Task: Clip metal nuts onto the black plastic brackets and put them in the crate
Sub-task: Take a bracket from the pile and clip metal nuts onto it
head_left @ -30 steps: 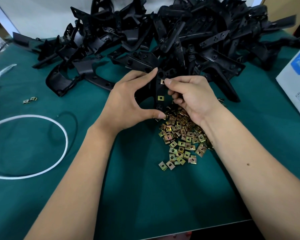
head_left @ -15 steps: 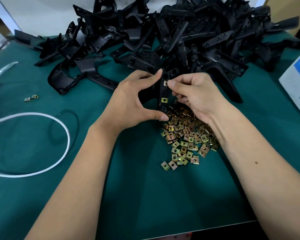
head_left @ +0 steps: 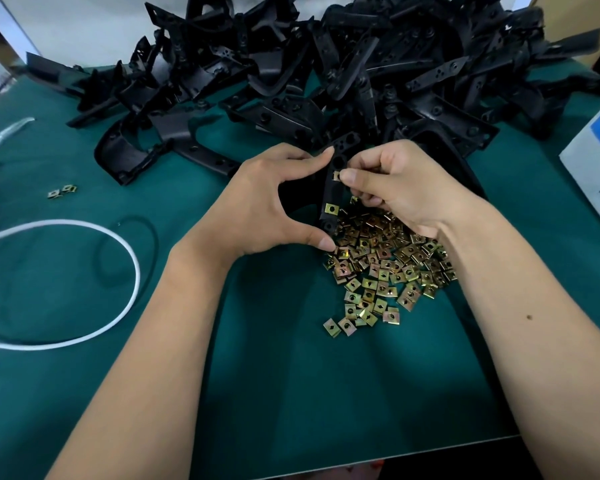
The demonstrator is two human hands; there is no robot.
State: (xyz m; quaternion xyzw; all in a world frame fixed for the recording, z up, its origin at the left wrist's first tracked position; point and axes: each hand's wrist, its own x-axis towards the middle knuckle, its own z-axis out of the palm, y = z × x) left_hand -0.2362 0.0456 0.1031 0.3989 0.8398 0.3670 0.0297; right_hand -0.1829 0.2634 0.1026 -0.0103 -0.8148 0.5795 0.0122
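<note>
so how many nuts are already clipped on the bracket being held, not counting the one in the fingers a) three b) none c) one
c, one nut sits clipped low on the bracket that the left hand holds, while the right hand pinches a second nut against it higher up.

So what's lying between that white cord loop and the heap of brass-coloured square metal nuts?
In the head view, the person's left forearm crosses the bare green mat between the white cord loop and the nut heap.
</note>
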